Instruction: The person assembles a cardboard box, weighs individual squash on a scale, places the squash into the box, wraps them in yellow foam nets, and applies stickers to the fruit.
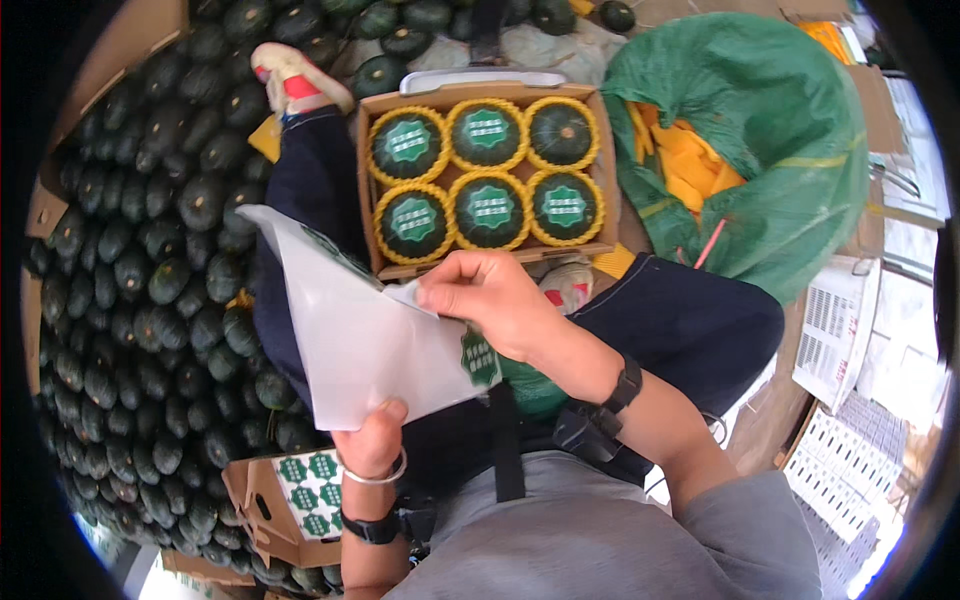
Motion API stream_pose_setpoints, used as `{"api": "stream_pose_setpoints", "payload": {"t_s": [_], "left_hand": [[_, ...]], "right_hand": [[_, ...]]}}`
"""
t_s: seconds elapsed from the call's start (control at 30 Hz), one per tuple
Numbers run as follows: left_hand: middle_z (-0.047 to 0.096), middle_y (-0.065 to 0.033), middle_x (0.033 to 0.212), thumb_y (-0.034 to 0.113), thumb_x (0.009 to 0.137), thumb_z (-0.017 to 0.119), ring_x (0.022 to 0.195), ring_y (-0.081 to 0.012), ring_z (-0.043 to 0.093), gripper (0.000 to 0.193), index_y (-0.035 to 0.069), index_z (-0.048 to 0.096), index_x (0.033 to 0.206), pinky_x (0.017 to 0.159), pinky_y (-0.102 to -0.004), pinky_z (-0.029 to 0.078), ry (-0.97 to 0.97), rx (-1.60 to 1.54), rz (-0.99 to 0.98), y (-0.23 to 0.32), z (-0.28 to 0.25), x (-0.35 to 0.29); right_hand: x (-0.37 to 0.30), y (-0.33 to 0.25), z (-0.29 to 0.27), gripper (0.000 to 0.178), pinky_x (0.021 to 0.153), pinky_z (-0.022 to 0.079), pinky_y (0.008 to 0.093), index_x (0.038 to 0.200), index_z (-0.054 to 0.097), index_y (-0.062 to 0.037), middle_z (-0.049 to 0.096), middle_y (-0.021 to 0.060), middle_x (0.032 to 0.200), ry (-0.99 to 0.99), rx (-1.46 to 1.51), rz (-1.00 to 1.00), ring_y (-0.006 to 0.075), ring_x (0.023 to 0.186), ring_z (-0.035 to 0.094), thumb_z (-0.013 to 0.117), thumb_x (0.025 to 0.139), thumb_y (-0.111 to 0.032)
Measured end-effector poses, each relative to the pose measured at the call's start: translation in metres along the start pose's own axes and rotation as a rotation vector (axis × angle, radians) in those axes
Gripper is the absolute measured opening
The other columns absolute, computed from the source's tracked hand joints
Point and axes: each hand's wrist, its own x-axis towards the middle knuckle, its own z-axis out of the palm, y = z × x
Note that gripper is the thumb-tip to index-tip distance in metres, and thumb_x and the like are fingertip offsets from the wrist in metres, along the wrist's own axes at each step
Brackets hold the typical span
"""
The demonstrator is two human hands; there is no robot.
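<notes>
My left hand [370,440] grips the lower edge of a large white backing sheet [345,330], which carries a green scalloped sticker [479,357] near its right corner. My right hand [490,300] pinches the sheet's upper right edge, fingers closed on a peeling corner. Just beyond the hands sits an open cardboard box [487,96] holding several dark green squashes [412,222] in yellow foam nets. Most of these carry a green sticker; the far right one [561,133] shows none.
A big heap of loose dark green squashes [150,270] fills the left side. A green sack [760,150] with yellow foam nets lies at the right. A small box of sticker sheets [300,495] sits near my left wrist. White plastic crates [835,330] stand at the right.
</notes>
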Motion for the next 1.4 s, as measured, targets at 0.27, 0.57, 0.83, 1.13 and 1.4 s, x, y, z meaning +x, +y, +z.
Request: {"api": "stream_pose_setpoints", "payload": {"t_s": [0.27,0.57,0.83,1.13,1.4], "left_hand": [[0.052,-0.0188,0.119,0.015,0.068,0.057,0.110,-0.0313,0.052,0.064,-0.006,0.041,0.127,0.094,-0.0428,0.042,0.089,-0.200,0.081,-0.010,-0.030,-0.001],[0.051,-0.0182,0.125,0.021,0.080,0.052,0.116,-0.0301,0.047,0.058,-0.007,0.040,0.129,0.101,-0.0432,0.034,0.389,-0.286,0.106,0.053,-0.179,-0.022],[0.057,-0.0151,0.116,0.017,0.084,0.054,0.106,-0.0294,0.055,0.041,-0.001,0.049,0.121,0.091,-0.0419,0.045,0.662,-0.457,0.054,-0.001,-0.351,-0.069],[0.055,-0.0114,0.088,0.018,0.083,0.060,0.075,-0.0311,0.062,0.025,0.006,0.051,0.102,0.061,-0.0426,0.054,0.931,-0.090,-0.321,-0.031,-0.274,-0.063],[0.062,-0.0089,0.085,0.006,0.077,0.062,0.069,-0.0154,0.062,0.033,-0.002,0.054,0.108,0.054,-0.0264,0.052,1.018,0.431,-0.163,-0.029,-0.298,-0.124]], "right_hand": [[0.041,-0.045,-0.165,0.007,0.068,0.050,0.0315,0.086,0.064,-0.0016,0.066,0.0113,0.084,0.863,-0.924,-0.887,0.0221,0.072,0.062,0.064,0.080,-0.006],[0.068,-0.028,-0.200,0.032,0.088,0.044,0.0399,0.100,0.060,-0.0009,0.055,0.0141,0.109,0.613,-1.660,-0.862,0.0338,0.101,0.052,0.071,0.071,-0.005],[0.077,-0.026,-0.205,0.021,0.089,0.045,0.0394,0.093,0.063,-0.0051,0.059,0.0120,0.108,0.751,-1.493,-0.897,0.0300,0.102,0.055,0.072,0.075,-0.012],[0.077,-0.027,-0.204,0.011,0.086,0.042,0.0414,0.084,0.057,-0.0003,0.057,0.0145,0.101,0.658,-1.552,-0.951,0.0339,0.098,0.051,0.064,0.078,-0.006],[0.120,-0.031,-0.218,0.060,0.106,0.027,0.0468,0.135,0.035,0.0042,0.038,0.0268,0.136,0.827,-2.112,-0.813,0.0397,0.126,0.034,0.050,0.092,-0.035]]}}
